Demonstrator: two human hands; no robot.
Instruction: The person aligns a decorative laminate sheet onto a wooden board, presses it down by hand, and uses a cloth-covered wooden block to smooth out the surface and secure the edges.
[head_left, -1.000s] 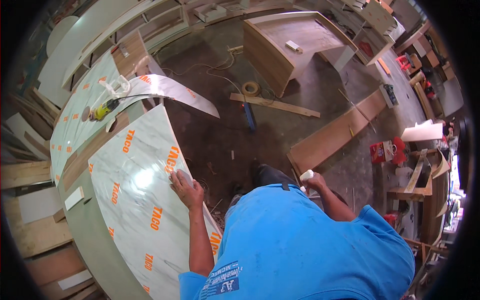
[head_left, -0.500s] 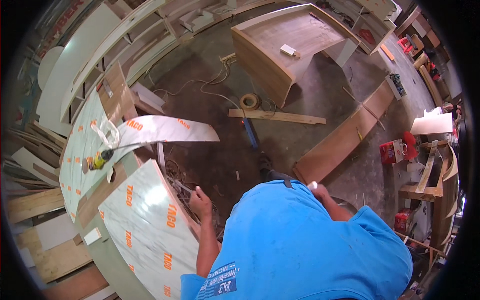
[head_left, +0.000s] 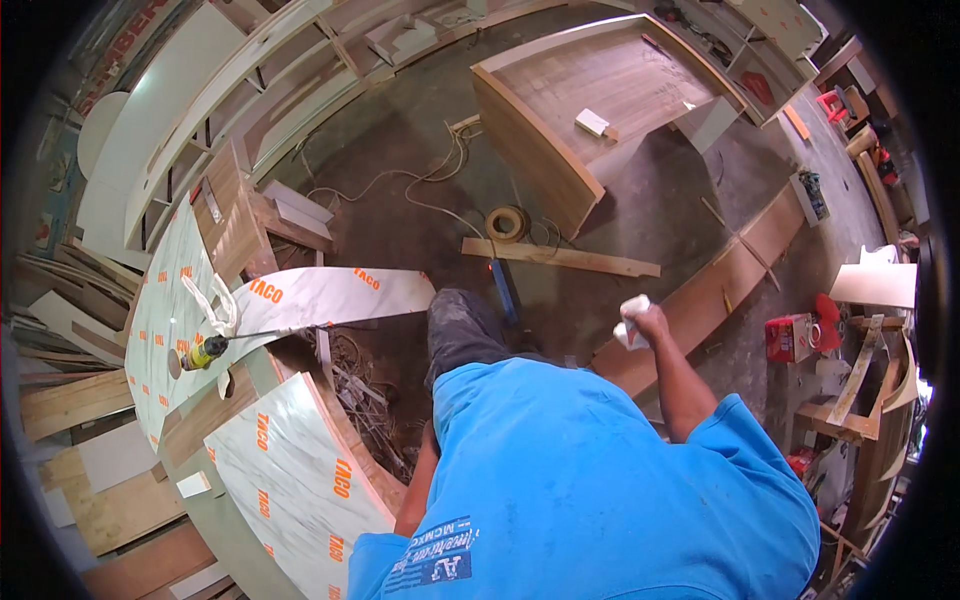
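Note:
My right hand [head_left: 652, 324], out in front and to the right, is closed around a crumpled white rag [head_left: 632, 322]. Beyond it lies a long brown wooden panel [head_left: 690, 305]. Of my left arm only the forearm [head_left: 424, 470] shows; the hand is hidden behind my blue shirt. That forearm is beside a marble-patterned sheet [head_left: 285, 450] with orange print. A curved strip [head_left: 320, 293] of the same sheet lies farther off, its tip close to my dark-trousered leg [head_left: 462, 330]. A yellow-and-black power tool [head_left: 204, 352] rests on the left.
A blue bar-shaped tool [head_left: 504, 292], a roll of tape [head_left: 507, 223] and a wooden strip [head_left: 560, 257] lie on the floor ahead. Behind them stands a large wooden cabinet [head_left: 540, 150]. A cable [head_left: 390, 175] crosses the floor. Tangled scraps [head_left: 358, 395] lie beside the sheet.
My right hand has moved forward and up with the white rag, away from my side. My left hand has drawn back out of sight. My leg has come forward near the curved strip.

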